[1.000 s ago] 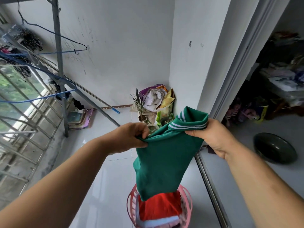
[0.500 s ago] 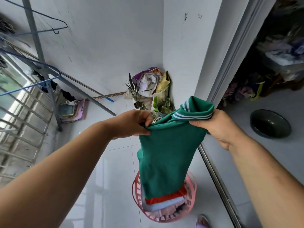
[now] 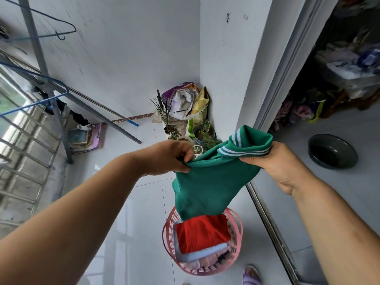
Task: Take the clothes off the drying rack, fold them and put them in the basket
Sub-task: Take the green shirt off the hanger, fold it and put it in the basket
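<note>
Both hands, L hand [image 3: 174, 157] & R hand [image 3: 273, 163], pinch green shirt [image 3: 211, 188] by top edge, long axis hanging straight down, pink basket [image 3: 167, 241] directly below, slightly nearer R.

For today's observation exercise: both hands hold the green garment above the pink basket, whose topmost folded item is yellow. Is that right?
No. In the head view the topmost folded item in the pink basket is red; the rest holds.

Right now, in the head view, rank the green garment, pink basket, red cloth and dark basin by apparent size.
1. green garment
2. pink basket
3. red cloth and dark basin: about alike, and the basin lies farther away, so unranked.
</note>
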Action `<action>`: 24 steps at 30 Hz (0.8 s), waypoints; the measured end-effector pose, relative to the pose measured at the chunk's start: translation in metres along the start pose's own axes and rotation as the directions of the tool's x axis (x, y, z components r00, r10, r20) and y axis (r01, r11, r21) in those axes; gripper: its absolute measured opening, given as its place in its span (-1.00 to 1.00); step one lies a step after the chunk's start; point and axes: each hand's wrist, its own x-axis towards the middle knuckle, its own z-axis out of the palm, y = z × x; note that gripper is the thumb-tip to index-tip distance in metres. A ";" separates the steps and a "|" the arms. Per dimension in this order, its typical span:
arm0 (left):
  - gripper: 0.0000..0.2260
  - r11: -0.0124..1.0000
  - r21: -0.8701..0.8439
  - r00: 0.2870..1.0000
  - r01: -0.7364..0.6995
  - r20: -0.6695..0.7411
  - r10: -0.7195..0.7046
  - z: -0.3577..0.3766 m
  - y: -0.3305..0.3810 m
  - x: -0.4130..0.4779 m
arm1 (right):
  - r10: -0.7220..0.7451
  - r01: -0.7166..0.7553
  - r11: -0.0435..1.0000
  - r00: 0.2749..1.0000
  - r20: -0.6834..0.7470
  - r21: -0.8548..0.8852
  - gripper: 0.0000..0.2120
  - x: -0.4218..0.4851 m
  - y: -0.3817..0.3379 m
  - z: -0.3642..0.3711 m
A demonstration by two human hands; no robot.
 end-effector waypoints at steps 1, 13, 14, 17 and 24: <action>-0.71 1.000 0.020 1.000 0.003 0.015 -0.004 0.005 -0.002 0.001 | 0.021 -0.021 1.000 1.000 0.011 -0.003 -0.51 -0.002 0.005 -0.001; -0.69 0.997 0.021 0.967 0.071 0.243 -0.074 0.111 -0.057 0.006 | 0.364 -0.344 0.928 0.921 0.142 -0.146 -0.58 -0.060 0.083 -0.027; -0.68 0.997 0.014 0.964 0.071 0.257 -0.072 0.122 -0.061 0.005 | 0.378 -0.356 0.922 0.913 0.156 -0.152 -0.58 -0.064 0.091 -0.030; -0.68 0.995 -0.028 0.959 0.093 0.273 -0.081 0.152 -0.072 -0.004 | 0.435 -0.405 0.897 0.878 0.201 -0.175 -0.60 -0.079 0.111 -0.034; -0.66 0.970 -0.099 0.954 0.222 0.230 -0.194 0.232 -0.095 -0.030 | 0.532 -0.461 0.843 0.789 0.308 -0.277 -0.62 -0.108 0.164 -0.050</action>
